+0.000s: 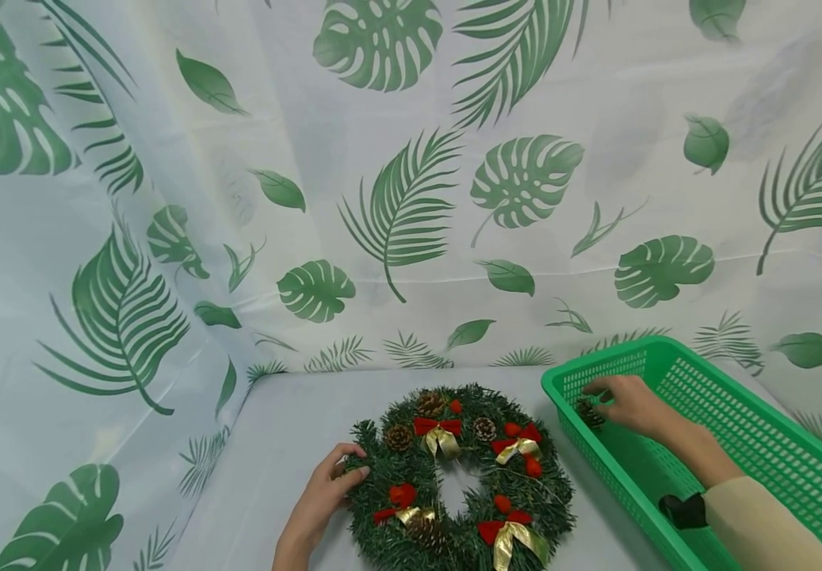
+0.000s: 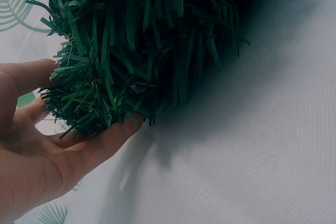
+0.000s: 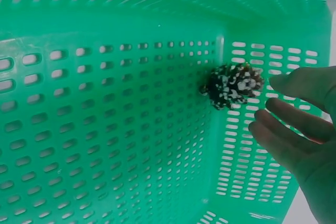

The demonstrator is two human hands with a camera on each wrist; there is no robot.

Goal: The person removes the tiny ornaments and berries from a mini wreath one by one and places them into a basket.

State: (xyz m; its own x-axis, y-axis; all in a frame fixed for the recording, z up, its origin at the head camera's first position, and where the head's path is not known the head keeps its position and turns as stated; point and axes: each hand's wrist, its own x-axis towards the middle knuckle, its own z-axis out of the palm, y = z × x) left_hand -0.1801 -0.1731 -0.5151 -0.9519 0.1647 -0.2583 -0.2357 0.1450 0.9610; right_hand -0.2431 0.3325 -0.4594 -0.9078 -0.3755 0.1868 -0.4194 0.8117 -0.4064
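A green Christmas wreath (image 1: pixel 553 484) lies on the white surface, trimmed with red and gold bows, red berry-like balls and pine cones. My left hand (image 1: pixel 323 493) holds its left edge, thumb and fingers around the tinsel-like needles (image 2: pixel 105 77). Inside the green basket (image 1: pixel 599 468), my right hand (image 1: pixel 628 403) reaches down over a loose pine cone (image 1: pixel 589 412). In the right wrist view this pine cone (image 3: pixel 233 85), with whitish tips, sits in a corner of the basket. A small gap shows between it and the extended fingers (image 3: pixel 294 114), which hold nothing.
A dark object (image 1: pixel 683 511), partly behind the right sleeve, shows at the basket's near wall; it may be the wrist camera. The slotted basket stands right of the wreath. A white leaf-print curtain (image 1: pixel 411 333) closes off the back and left sides.
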